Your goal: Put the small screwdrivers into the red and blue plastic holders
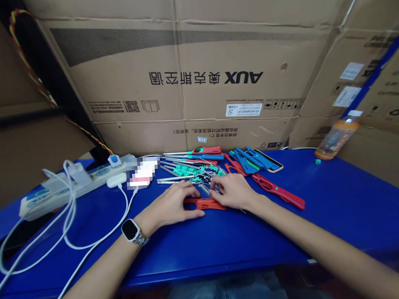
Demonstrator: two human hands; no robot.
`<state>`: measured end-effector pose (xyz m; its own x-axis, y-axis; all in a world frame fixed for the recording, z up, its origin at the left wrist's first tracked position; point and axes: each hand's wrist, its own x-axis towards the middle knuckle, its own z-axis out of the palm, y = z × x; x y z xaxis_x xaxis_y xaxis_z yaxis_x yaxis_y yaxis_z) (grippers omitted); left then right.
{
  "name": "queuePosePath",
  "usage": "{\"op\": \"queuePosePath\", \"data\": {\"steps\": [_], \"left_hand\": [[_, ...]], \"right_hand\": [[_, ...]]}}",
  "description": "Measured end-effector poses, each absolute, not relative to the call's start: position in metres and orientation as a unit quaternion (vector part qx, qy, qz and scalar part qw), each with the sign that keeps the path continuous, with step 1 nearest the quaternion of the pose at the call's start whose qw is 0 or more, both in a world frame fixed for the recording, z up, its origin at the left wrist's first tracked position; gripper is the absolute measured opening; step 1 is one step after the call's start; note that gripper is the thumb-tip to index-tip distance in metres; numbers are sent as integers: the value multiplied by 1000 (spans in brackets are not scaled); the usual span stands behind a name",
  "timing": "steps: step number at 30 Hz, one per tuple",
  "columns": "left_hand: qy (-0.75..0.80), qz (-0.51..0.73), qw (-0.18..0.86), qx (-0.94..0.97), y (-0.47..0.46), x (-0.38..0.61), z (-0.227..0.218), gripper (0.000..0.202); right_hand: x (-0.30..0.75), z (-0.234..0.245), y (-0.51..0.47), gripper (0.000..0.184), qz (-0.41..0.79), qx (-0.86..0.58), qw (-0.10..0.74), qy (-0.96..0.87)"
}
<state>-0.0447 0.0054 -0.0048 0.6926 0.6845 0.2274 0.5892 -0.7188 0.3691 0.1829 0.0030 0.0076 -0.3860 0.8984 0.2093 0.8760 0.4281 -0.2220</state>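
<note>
An orange-red plastic lighter casing half (208, 204) lies on the blue table in front of me, its hollow side up. My left hand (172, 203) grips its left end, thumb on the near edge and fingers on the far edge. Over the casing's right end is my right hand (237, 190), thumb and forefinger pinched together; what they hold is too small to make out. Just beyond both hands lies a pile of metal lighter tubes (173, 162) with green parts (183, 170) and thin wires. A red-and-black stick lighter (208, 150) sits behind the pile.
Blue casing halves (247, 160) lie at the back right beside a phone-like object (271, 162). Nearer is a red casing (279, 190). A drink bottle (337, 136) stands far right. A power strip (96, 176) and white cables (68, 220) occupy the left. Cardboard (196, 46) walls the back.
</note>
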Motion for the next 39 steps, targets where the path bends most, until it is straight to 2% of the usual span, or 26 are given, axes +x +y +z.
{"op": "queuePosePath", "data": {"steps": [4, 7, 10, 13, 19, 23, 27, 32, 39], "left_hand": [[359, 215, 113, 901, 17, -54, -2, 22], [395, 207, 31, 895, 35, -61, 1, 17], [419, 156, -50, 893, 52, -59, 3, 14], [425, 118, -81, 894, 63, -52, 2, 12], [403, 142, -74, 901, 68, -45, 0, 12], [394, 173, -51, 901, 61, -46, 4, 15], [364, 223, -29, 904, 53, -45, 6, 29], [366, 240, -31, 899, 48, -43, 8, 38], [389, 264, -31, 882, 46, -34, 11, 37]], "right_hand": [[169, 11, 12, 22, 3, -542, 115, -833], [164, 12, 17, 21, -10, -543, 95, -834], [165, 9, 17, 18, -8, -550, 107, -828], [170, 5, 16, 17, 24, -560, 136, -817], [185, 4, 22, 22, 94, -595, 218, -768], [192, 3, 25, 24, 51, -611, 248, -750], [194, -4, 27, 38, -5, -594, 250, -765], [194, -12, 34, 25, 19, -564, 260, -783], [193, -7, 37, 14, 123, -545, 366, -744]]}}
